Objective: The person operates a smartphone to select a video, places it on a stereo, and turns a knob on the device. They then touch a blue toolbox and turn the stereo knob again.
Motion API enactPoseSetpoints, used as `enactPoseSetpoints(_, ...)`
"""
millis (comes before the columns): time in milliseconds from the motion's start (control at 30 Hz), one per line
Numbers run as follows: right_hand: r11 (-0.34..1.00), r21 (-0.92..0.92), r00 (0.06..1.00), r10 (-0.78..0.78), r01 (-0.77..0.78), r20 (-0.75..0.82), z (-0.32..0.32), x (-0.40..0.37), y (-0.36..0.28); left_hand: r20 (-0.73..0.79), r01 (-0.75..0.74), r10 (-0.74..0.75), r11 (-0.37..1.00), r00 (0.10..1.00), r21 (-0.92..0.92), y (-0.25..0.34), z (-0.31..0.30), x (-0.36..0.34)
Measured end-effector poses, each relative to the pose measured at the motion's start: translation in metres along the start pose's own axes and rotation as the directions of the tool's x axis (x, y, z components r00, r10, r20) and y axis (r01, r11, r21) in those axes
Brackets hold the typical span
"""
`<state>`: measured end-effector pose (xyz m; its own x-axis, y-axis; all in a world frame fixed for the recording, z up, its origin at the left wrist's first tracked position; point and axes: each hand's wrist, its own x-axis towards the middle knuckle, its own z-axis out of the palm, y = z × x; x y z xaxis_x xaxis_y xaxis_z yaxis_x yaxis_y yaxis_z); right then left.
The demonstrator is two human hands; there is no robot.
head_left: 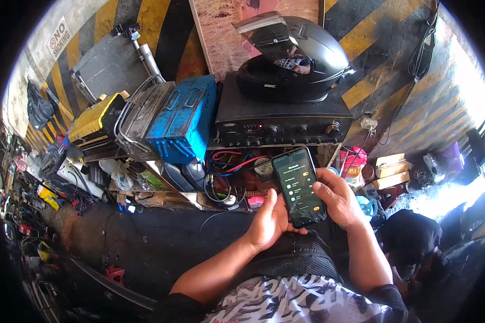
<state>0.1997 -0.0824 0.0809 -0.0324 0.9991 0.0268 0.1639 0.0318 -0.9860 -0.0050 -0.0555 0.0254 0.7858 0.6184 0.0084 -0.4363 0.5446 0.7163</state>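
Note:
A smartphone [298, 185] is held upright in front of me, tilted slightly, its dark screen lit with a Bluetooth settings list and yellow toggles. My left hand [269, 222] supports its lower left side, thumb raised beside the edge and fingers passing under the bottom. Along the right side, my right hand [337, 199] grips the phone, with the thumb at the screen's edge and the other fingers behind it. Beyond the phone stands a black amplifier [285, 126] with knobs and a small red light. A black helmet [296, 59] with its visor raised rests on top.
Left of the amplifier, a blue metal toolbox [183, 118], a grey toolbox [145, 118] and a yellow-topped case [94, 118] line the shelf. Cables hang below. A crouching person [412, 239] is at lower right. A red stool [115, 274] stands on the floor at left.

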Motion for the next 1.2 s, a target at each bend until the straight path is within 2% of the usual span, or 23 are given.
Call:
enactPoseSetpoints(433,1.0,-0.01,1.0,-0.01,0.01,-0.024,0.004,-0.004,-0.006,-0.009,-0.021,0.021,1.0,1.0,-0.003,0.005,0.007,-0.001)
enactPoseSetpoints(633,0.995,-0.09,0.999,-0.044,0.042,-0.018,-0.001,-0.007,-0.01,0.011,-0.024,0.024,1.0,1.0,-0.014,0.003,0.008,0.001)
enactPoseSetpoints(833,0.991,-0.125,0.999,-0.041,0.038,-0.024,-0.003,-0.01,-0.015,-0.004,-0.004,0.004,0.998,1.0,0.068,0.005,0.012,0.003)
enactPoseSetpoints(1200,0.994,-0.101,0.999,-0.033,0.032,-0.003,-0.002,-0.008,-0.012,0.011,0.013,-0.014,0.997,1.0,0.071,0.003,0.007,0.0)
